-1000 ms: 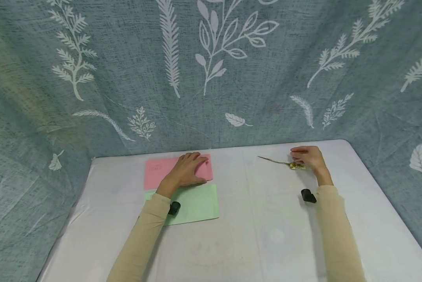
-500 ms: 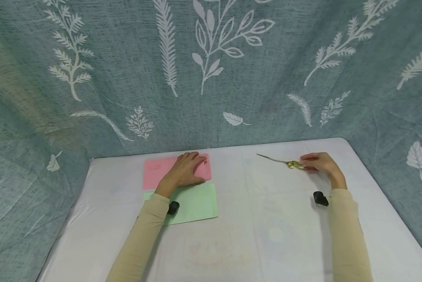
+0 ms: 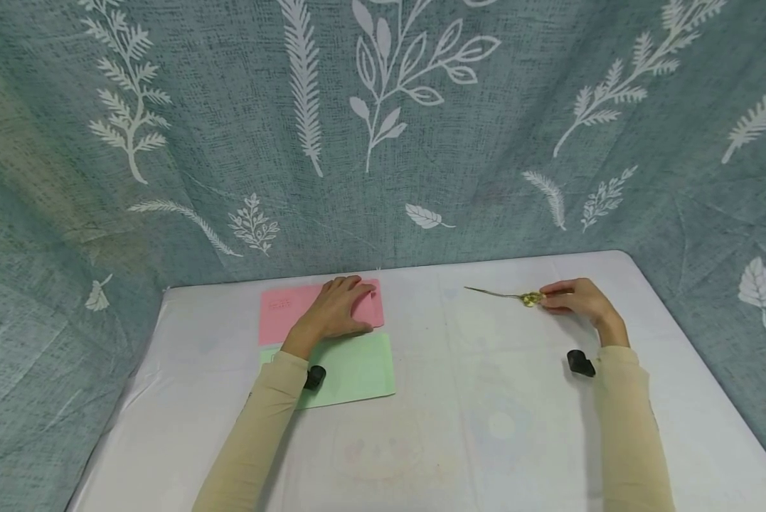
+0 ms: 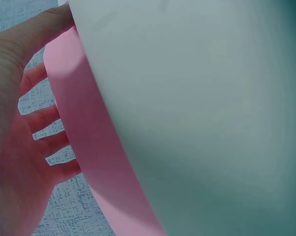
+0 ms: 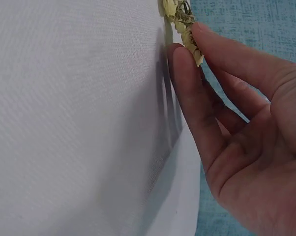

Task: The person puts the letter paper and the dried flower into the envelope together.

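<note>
My left hand (image 3: 336,307) lies over a pink paper (image 3: 280,313) with faint writing at its left side. Its fingers are spread, and in the left wrist view the fingertips (image 4: 64,169) touch the pink paper. Just below it lies a pale green paper (image 3: 357,370), partly under my left wrist and sleeve. At the right, my right hand (image 3: 577,302) pinches a dried flower sprig (image 3: 531,299) by its yellow flower end between thumb and fingertips. The thin brown stem points left. In the right wrist view the yellow petals (image 5: 190,39) stick out past the fingertips.
A white cloth covers the table (image 3: 485,441). Behind it and along both sides hangs a blue-green curtain (image 3: 331,213) with white leaf prints. Small black wrist devices (image 3: 580,363) sit at both cuffs.
My right hand has shifted right and toward me, from above the flower sprig to its flower end, which it now pinches. The stem's tip has swung slightly toward me. My left hand stays put.
</note>
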A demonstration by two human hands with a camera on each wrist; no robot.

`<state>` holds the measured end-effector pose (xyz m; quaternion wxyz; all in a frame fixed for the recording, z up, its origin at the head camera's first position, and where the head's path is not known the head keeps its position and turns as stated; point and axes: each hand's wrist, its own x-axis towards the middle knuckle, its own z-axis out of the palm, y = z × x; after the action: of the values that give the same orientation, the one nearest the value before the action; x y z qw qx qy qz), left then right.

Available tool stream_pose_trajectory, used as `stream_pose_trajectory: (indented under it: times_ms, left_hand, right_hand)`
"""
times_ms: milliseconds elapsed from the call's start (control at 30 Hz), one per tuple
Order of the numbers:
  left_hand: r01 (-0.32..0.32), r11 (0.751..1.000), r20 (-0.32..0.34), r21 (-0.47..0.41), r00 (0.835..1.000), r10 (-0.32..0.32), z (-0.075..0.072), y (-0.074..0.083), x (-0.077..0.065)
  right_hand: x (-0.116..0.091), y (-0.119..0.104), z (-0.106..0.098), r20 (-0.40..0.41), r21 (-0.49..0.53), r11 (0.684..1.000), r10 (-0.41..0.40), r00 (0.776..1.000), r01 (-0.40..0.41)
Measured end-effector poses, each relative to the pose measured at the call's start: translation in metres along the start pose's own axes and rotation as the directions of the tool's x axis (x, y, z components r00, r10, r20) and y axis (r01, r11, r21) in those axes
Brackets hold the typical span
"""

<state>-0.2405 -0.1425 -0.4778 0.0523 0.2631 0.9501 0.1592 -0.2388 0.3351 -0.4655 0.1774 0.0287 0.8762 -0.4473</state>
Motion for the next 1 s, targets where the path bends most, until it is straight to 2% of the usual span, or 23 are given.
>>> stream_pose_trajectory:
  times_ms: [400, 733, 1000]
  left_hand:
    - [0.013, 1.000, 0.004, -0.003, 1.000, -0.013, -0.002, 0.001, 0.001]
    - [0.017, 1.000, 0.007, 0.016, 1.000, -0.017, -0.002, 0.001, 0.001]
    - [0.009, 1.000, 0.003, 0.015, 1.000, -0.009, -0.002, 0.002, 0.001]
  right_hand:
    - [0.003, 0.001, 0.006, -0.078, 0.100, 0.995, 0.017, 0.997, -0.009]
    - [0.009, -0.002, 0.018, -0.115, 0.222, 0.973, -0.032, 0.993, 0.057]
    - [0.011, -0.015, 0.032, -0.185, 0.208, 0.976, -0.026, 0.982, 0.065]
